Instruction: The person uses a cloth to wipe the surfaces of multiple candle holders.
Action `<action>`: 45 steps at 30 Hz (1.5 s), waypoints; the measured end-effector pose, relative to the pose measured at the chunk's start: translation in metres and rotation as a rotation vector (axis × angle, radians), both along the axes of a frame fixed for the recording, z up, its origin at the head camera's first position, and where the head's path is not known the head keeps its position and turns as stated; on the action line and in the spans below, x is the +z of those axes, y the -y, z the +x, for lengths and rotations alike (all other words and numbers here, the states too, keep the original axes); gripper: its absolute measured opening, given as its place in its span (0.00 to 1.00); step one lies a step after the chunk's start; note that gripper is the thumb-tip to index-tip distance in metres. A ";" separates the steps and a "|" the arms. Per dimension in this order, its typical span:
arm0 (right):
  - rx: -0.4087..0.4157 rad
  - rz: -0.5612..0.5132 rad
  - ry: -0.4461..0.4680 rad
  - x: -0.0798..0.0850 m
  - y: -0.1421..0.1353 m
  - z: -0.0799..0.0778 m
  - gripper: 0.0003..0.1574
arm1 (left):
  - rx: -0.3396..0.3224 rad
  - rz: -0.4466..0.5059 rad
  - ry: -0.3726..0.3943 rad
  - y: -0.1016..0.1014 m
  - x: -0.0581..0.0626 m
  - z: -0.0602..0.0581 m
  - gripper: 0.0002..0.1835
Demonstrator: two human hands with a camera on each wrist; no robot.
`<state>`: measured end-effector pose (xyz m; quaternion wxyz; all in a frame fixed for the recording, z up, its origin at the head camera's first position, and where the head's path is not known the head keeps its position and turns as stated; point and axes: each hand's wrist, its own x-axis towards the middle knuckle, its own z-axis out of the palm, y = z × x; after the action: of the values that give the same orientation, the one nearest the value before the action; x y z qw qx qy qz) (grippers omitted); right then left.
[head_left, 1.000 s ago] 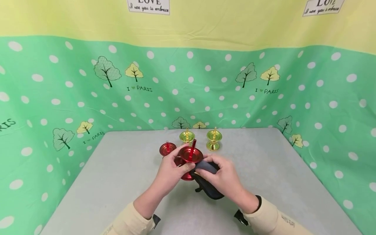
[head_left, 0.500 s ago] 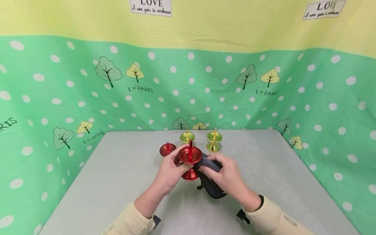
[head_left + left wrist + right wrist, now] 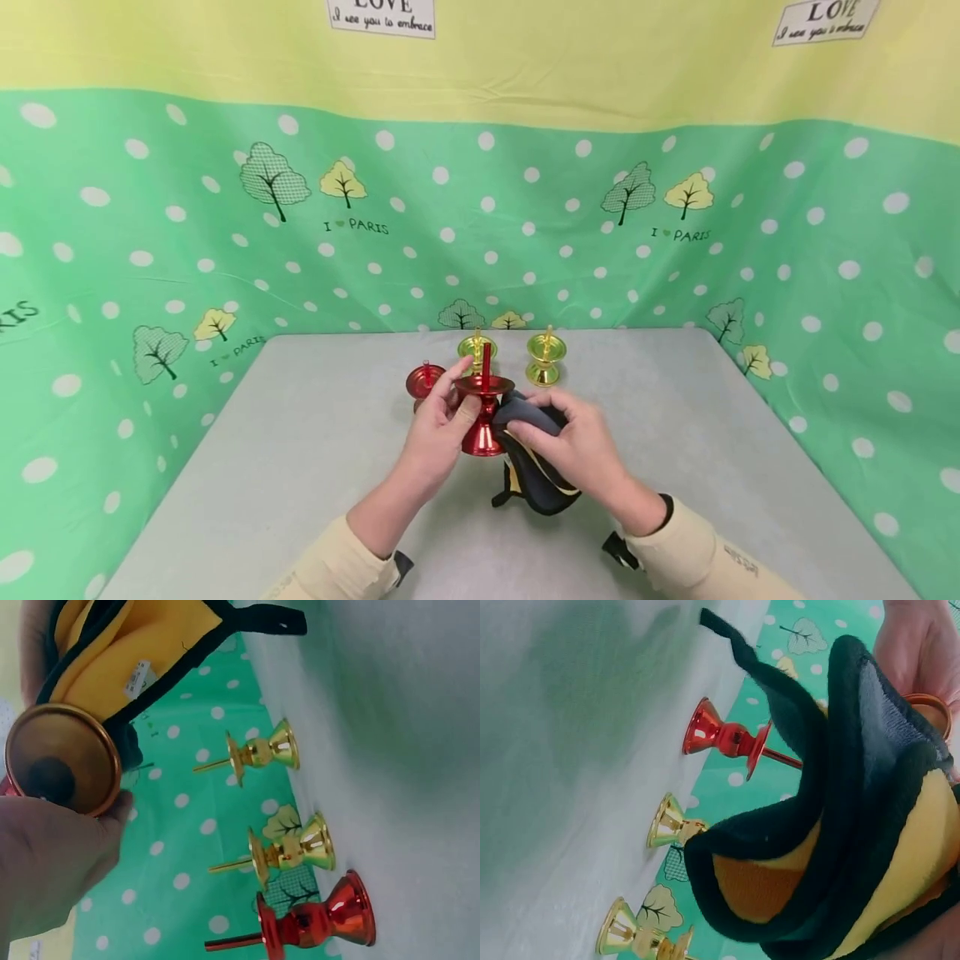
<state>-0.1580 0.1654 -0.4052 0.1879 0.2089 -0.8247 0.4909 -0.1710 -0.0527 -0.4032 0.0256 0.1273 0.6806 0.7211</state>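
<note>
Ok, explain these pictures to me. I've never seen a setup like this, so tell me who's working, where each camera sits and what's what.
There is no machine here, just a person's two bare hands. The wide picture comes from a camera on the head, looking forward and down. The other two come from a camera on each wrist, so they look turned sideways.

The left hand holds a red stand up off the table. The right hand holds a cloth, dark and yellow with black edging, close beside that stand.

Three more stand upright on the table: a second red stand, a gold stand and another gold one. A dotted curtain hangs behind.
</note>
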 end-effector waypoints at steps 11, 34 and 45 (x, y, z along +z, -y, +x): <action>0.002 -0.005 0.017 0.000 0.005 0.005 0.12 | 0.023 -0.019 0.058 -0.003 0.004 0.001 0.44; 0.087 0.030 -0.103 0.001 -0.004 0.000 0.14 | -0.023 0.088 0.018 0.005 0.009 0.003 0.32; 0.099 0.056 -0.039 0.002 -0.009 0.000 0.13 | -0.043 0.064 0.012 0.006 0.007 0.002 0.34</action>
<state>-0.1582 0.1746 -0.4036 0.1735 0.2643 -0.8230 0.4719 -0.1691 -0.0589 -0.3959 0.0413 0.1383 0.6542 0.7425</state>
